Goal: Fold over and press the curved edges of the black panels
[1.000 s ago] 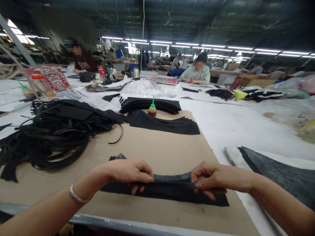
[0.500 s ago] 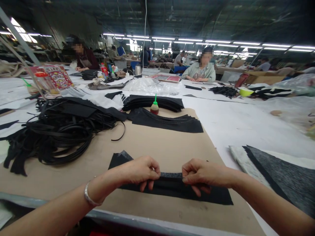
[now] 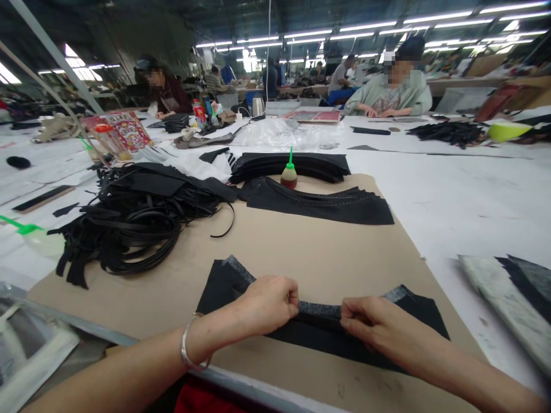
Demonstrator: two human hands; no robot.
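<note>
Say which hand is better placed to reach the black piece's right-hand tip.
Likely the right hand: it pinches the black fabric piece nearer that tip; the left hand grips farther left.

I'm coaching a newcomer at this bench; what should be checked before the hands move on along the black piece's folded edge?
1. Left hand pinches the fold of the black piece: ok.
2. Right hand pinches the same fold: ok.
3. Piece lies on the cardboard, apart from the strap pile: ok.
4. Glue bottle upright, apart from both hands: ok.
5. Glue under the fold: cannot tell.
</note>
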